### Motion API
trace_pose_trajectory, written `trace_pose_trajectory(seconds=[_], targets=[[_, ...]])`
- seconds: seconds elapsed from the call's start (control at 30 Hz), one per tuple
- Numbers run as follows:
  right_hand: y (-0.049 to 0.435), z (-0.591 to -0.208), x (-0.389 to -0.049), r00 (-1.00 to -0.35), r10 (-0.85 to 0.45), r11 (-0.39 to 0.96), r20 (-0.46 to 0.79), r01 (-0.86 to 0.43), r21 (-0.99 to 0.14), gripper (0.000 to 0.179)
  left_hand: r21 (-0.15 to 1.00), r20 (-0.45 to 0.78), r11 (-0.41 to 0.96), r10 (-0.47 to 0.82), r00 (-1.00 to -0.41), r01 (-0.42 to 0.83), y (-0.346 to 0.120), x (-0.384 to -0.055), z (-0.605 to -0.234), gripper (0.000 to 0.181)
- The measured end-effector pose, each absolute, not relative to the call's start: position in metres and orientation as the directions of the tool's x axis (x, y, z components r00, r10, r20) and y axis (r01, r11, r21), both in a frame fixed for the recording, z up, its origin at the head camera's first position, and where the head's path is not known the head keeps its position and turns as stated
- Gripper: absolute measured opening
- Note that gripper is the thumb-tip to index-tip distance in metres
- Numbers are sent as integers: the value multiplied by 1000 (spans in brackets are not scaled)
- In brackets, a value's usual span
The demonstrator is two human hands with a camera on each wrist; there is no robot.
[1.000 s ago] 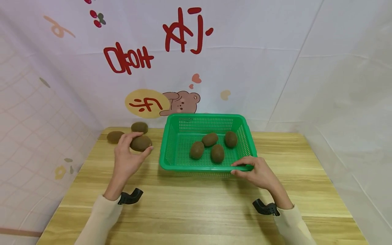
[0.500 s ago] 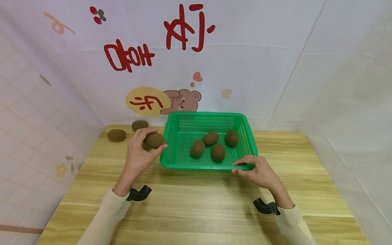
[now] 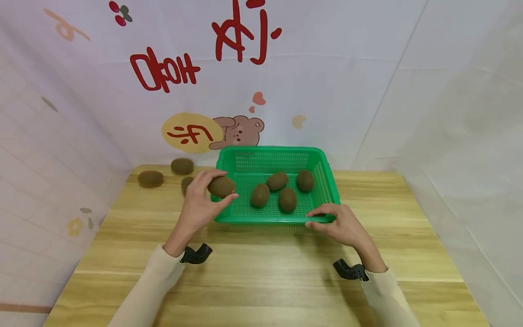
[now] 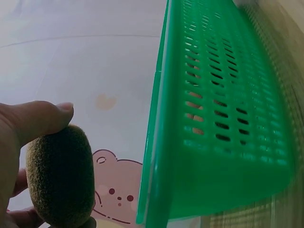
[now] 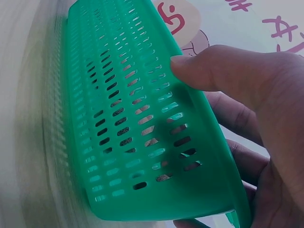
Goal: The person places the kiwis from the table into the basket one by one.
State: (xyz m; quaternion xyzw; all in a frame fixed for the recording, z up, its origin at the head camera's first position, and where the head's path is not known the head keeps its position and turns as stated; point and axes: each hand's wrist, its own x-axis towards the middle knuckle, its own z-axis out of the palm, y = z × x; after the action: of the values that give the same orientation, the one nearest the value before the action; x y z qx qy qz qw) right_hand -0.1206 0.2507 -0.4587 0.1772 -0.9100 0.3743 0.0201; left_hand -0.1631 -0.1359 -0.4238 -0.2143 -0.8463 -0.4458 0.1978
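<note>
My left hand point(image 3: 201, 204) pinches a brown kiwi point(image 3: 222, 186) between thumb and fingers, over the left rim of a green plastic basket point(image 3: 261, 220). In the left wrist view that kiwi point(image 4: 61, 175) is raised beside the basket's rim point(image 4: 161, 142). My right hand point(image 3: 341, 225) grips the basket's near rim by its right corner, thumb outside and fingers over the inside. The right wrist view has this thumb point(image 5: 209, 66) against the perforated wall point(image 5: 128, 114). Several kiwis lie inside the basket, one of them point(image 3: 288, 200) closest to the near wall.
Left of the basket, a kiwi point(image 3: 150, 179) and another kiwi point(image 3: 182, 166) lie on the wooden table point(image 3: 261, 272). A third kiwi point(image 3: 186, 185) there is partly hidden behind my left hand. A printed white cloth point(image 3: 327, 81) rises along the table's back edge.
My left hand has carried its kiwi rightward from the left part of the table to the basket's left rim. The right hand keeps its hold on the basket. The view has shifted slightly.
</note>
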Motion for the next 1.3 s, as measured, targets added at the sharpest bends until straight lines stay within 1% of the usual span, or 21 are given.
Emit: trace_pose_trajectory(seconds=[0.17, 0.47, 0.63, 0.77, 0.93, 1.1, 1.3], targets=[[249, -457, -122, -942, -297, 663, 155, -321, -677, 16, 658, 512, 515, 229, -828, 549, -132, -166, -425, 56], [250, -459, -121, -940, -306, 647, 148, -320, -692, 19, 664, 457, 537, 260, -851, 521, -127, -167, -431, 59], [250, -460, -121, -941, -305, 641, 144, -314, -700, 22, 692, 427, 539, 230, -874, 480, -130, -167, -433, 64], [250, -460, -121, -944, -299, 647, 140, -309, -697, 22, 691, 416, 556, 217, -883, 462, -138, -169, -436, 70], [250, -459, -120, -945, -295, 650, 140, -305, -696, 21, 689, 418, 567, 199, -886, 452, -149, -171, -438, 77], [251, -459, -120, -945, -292, 651, 147, -309, -693, 20, 677, 449, 579, 164, -878, 454, -162, -176, -440, 80], [251, -460, -120, -944, -294, 649, 152, -314, -693, 21, 685, 433, 604, 111, -895, 407, -177, -180, -441, 85]])
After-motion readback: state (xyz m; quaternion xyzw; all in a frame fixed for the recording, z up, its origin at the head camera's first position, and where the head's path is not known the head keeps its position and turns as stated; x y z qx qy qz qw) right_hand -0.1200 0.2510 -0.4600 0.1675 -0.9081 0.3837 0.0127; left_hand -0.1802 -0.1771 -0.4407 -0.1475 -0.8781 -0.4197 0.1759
